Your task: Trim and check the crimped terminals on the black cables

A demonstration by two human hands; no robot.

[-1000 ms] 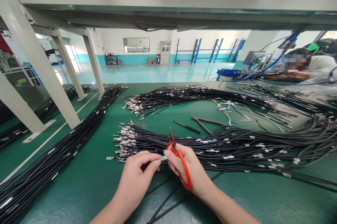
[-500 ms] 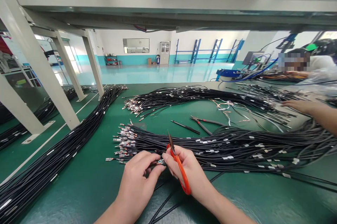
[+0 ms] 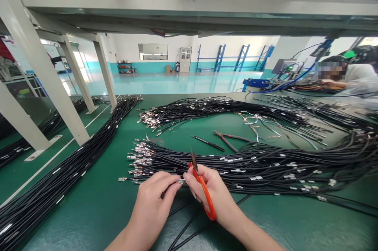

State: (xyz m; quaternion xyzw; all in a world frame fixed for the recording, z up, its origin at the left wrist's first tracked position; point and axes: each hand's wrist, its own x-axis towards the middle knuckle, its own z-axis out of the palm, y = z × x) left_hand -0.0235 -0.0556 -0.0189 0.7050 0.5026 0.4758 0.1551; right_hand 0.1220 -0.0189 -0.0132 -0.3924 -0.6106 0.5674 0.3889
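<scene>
My left hand [image 3: 155, 202] is closed in a pinch around the end of a black cable, and its shiny metal terminal [image 3: 181, 181] shows past the thumb and fingertip. Facing it, the thumb and forefinger of my right hand [image 3: 217, 190] are close to that terminal; whether they touch it I cannot tell. Held in my right hand are orange-handled scissors [image 3: 208, 200], blades pointing up and away from me. Just beyond both hands lies a bundle of black cables [image 3: 245, 166] with white labels and metal terminals at its left end.
Pliers [image 3: 233, 137] and a black pen-like tool [image 3: 208, 143] lie behind the near bundle. Another cable bundle [image 3: 206, 106] is farther back, and one runs along the left [image 3: 85, 156]. White shelf legs [image 3: 104, 74] stand at left. A person [image 3: 358, 72] sits at far right.
My left thumb and forefinger have drawn together on the cable end. Another person's hand over the cables at the right has gone from view. The scissors have barely moved.
</scene>
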